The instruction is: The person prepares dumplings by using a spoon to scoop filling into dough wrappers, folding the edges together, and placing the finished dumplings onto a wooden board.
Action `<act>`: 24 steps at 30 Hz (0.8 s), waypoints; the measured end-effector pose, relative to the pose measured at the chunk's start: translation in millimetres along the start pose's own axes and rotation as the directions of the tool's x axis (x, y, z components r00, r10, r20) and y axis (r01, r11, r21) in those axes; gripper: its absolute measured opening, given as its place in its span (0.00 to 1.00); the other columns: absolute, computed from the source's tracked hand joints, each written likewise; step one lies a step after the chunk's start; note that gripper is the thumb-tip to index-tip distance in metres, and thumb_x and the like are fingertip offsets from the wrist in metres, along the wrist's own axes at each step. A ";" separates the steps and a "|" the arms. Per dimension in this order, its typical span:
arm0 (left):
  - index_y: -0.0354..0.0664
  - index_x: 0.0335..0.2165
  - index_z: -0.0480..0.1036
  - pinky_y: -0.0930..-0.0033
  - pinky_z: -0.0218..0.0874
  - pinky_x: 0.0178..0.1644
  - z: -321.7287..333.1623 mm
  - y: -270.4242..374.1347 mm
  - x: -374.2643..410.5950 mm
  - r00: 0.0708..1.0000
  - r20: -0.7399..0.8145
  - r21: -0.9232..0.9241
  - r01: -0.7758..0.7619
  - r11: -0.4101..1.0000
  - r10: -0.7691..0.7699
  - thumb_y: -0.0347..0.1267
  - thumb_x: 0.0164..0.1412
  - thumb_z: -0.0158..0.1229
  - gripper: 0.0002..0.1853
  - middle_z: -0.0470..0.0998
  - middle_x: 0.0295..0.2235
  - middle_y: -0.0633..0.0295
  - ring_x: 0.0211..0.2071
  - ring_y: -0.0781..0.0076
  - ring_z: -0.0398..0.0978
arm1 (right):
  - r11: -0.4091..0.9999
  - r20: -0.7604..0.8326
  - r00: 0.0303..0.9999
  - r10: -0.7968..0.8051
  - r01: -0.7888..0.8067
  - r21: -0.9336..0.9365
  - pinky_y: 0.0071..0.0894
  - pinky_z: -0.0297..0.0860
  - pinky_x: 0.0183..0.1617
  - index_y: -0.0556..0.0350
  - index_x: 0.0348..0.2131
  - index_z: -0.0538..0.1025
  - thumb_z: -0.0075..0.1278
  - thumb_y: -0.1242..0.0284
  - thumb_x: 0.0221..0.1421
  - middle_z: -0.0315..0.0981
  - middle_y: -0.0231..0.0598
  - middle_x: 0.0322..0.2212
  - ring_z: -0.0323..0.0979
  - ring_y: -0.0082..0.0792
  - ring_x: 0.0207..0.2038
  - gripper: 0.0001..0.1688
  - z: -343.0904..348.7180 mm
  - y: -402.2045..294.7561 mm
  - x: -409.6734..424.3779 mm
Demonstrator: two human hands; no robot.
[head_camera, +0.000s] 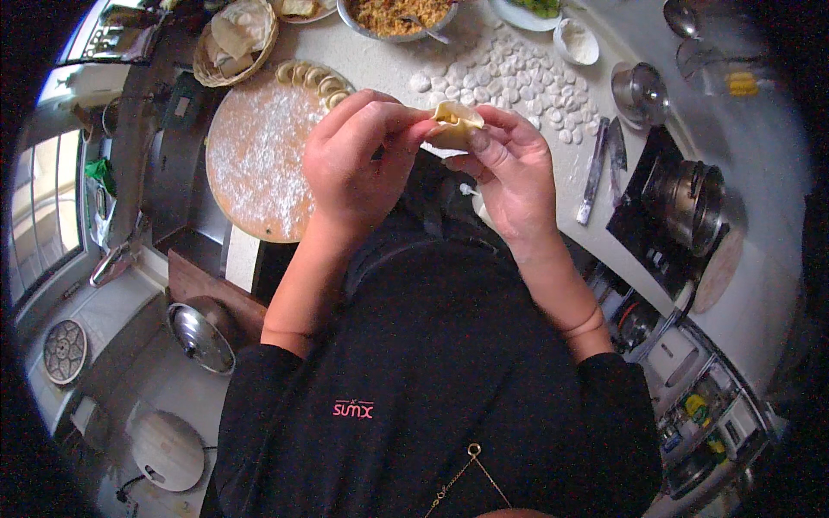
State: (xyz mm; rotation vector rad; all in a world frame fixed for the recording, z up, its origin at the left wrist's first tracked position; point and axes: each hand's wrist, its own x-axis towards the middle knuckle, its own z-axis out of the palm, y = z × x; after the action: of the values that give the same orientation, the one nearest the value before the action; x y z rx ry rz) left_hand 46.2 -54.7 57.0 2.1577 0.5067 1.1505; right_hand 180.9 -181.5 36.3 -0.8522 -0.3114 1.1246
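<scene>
Between both hands is a dumpling wrapper (453, 129) folded around some filling, its top edge still parted. My left hand (363, 155) pinches its left end with thumb and fingers. At its right side, my right hand (515, 162) grips it between a floury thumb and the fingers. Left of the hands lies a round wooden board (259, 155) dusted with flour, with a curved row of folded dumplings (311, 78) along its far edge. Beyond the right hand, many small floured dough pieces (518, 84) are spread on the counter. A metal bowl of filling (395, 16) with a spoon stands at the far side.
A wicker basket (236, 42) with pale dough sheets or cloth stands far left. A small bowl of flour (576, 42) and a plate of greens (534, 10) are far right. A knife (617, 152) lies near a steel pot (686, 201) on the black hob.
</scene>
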 end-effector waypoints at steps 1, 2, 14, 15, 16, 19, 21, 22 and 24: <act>0.38 0.29 0.78 0.73 0.62 0.23 0.3 0.4 -0.4 1.000 -0.002 0.032 -0.009 0.999 0.009 0.25 0.52 0.70 0.06 0.75 0.21 0.61 0.21 0.72 0.72 | 1.000 -0.008 1.000 0.016 -0.016 0.004 0.37 0.81 0.45 0.62 0.49 0.74 0.55 0.78 0.61 0.79 0.44 0.43 0.79 0.34 0.44 0.16 0.1 0.8 -1.6; 0.38 0.29 0.78 0.73 0.62 0.23 1.2 0.1 -1.4 1.000 -0.010 0.036 0.002 0.999 -0.002 0.25 0.52 0.69 0.06 0.75 0.21 0.61 0.21 0.72 0.72 | 1.000 -0.009 1.000 0.025 -0.025 0.003 0.37 0.81 0.45 0.62 0.49 0.74 0.55 0.78 0.61 0.79 0.44 0.43 0.79 0.34 0.44 0.16 0.5 1.2 -3.4; 0.33 0.39 0.80 0.75 0.65 0.30 0.9 -2.0 -11.5 0.957 0.137 -0.372 0.287 0.883 -0.254 0.34 0.57 0.67 0.15 0.77 0.25 0.60 0.24 0.74 0.75 | 1.000 -0.041 0.999 -0.016 0.016 0.006 0.33 0.82 0.40 0.62 0.49 0.74 0.55 0.77 0.62 0.80 0.45 0.41 0.80 0.35 0.41 0.17 -2.6 -6.5 -4.5; 0.33 0.39 0.80 0.76 0.66 0.30 0.8 -1.3 -8.9 0.969 0.122 -0.321 0.243 0.916 -0.214 0.33 0.57 0.67 0.15 0.77 0.26 0.60 0.24 0.74 0.75 | 1.000 -0.042 0.999 -0.031 0.031 0.000 0.33 0.82 0.40 0.62 0.49 0.74 0.55 0.77 0.62 0.80 0.44 0.41 0.80 0.34 0.41 0.16 -2.0 -7.0 -4.5; 0.33 0.39 0.80 0.76 0.66 0.30 0.5 -0.2 -6.4 0.979 0.109 -0.268 0.196 0.943 -0.173 0.33 0.57 0.68 0.15 0.77 0.26 0.60 0.25 0.74 0.75 | 0.999 -0.043 0.998 -0.046 0.046 -0.006 0.32 0.82 0.39 0.62 0.49 0.74 0.55 0.77 0.62 0.80 0.44 0.41 0.81 0.34 0.41 0.16 -1.3 -7.5 -4.6; 0.34 0.40 0.80 0.77 0.67 0.29 -0.6 5.7 0.0 0.980 0.142 -0.262 0.170 0.950 -0.136 0.29 0.55 0.69 0.14 0.77 0.27 0.60 0.25 0.76 0.75 | 0.997 -0.061 0.996 -0.061 0.058 -0.053 0.31 0.82 0.40 0.62 0.48 0.75 0.56 0.77 0.61 0.80 0.43 0.40 0.80 0.33 0.40 0.16 0.8 -7.9 -5.5; 0.34 0.38 0.80 0.77 0.68 0.28 0.3 4.5 0.5 0.990 0.123 -0.192 0.090 0.977 -0.067 0.27 0.54 0.69 0.13 0.77 0.27 0.60 0.25 0.76 0.75 | 0.989 -0.052 0.996 -0.074 0.066 -0.132 0.31 0.81 0.40 0.63 0.47 0.76 0.57 0.77 0.61 0.80 0.42 0.40 0.80 0.31 0.40 0.15 -0.2 -7.3 -5.7; 0.34 0.38 0.80 0.78 0.68 0.28 0.9 4.1 0.5 0.993 0.116 -0.156 0.051 0.986 -0.033 0.26 0.53 0.69 0.12 0.77 0.27 0.60 0.25 0.76 0.75 | 0.983 -0.047 0.996 -0.079 0.070 -0.171 0.31 0.81 0.40 0.63 0.46 0.76 0.57 0.77 0.60 0.80 0.42 0.40 0.80 0.30 0.40 0.15 -0.8 -6.9 -6.0; 0.35 0.34 0.79 0.75 0.68 0.27 2.2 5.0 0.6 0.995 0.096 -0.086 0.024 0.996 -0.016 0.26 0.53 0.69 0.09 0.77 0.26 0.60 0.24 0.73 0.75 | 0.978 -0.036 0.993 -0.108 0.100 -0.182 0.31 0.81 0.40 0.63 0.46 0.76 0.57 0.77 0.60 0.80 0.41 0.40 0.79 0.29 0.40 0.15 0.3 -5.6 -6.7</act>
State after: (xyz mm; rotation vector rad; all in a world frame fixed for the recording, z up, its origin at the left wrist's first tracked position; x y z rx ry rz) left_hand 48.6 -58.8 59.9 2.1164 0.4268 1.0340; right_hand 181.5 -188.2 41.9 -1.0086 -0.4198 0.9882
